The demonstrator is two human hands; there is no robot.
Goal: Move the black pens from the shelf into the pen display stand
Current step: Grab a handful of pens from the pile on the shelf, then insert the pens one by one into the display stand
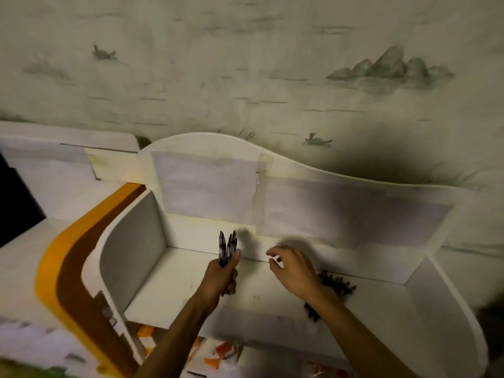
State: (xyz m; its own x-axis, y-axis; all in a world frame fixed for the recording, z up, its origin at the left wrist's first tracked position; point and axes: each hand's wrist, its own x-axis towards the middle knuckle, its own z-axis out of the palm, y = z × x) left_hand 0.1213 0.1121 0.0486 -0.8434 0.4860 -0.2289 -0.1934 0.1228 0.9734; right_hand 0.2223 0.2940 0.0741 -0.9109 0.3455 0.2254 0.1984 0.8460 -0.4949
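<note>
Left hand (222, 276) grips a bundle of slim black pens (227, 248) upright, tips pointing up; right hand (293, 271), fingers loosely curled, holds nothing above the white shelf (191, 290).

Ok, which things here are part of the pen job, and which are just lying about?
Job:
- left hand gripping a bunch of black pens
- right hand, fingers loosely curled, apparently empty
- loose pens on the shelf
- white shelf

Lying about:
- orange and white packets below the shelf
- painted wall

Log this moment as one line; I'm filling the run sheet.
left hand: grips pens upright | right hand: open, over shelf | pile: on shelf | stand: unseen
</note>
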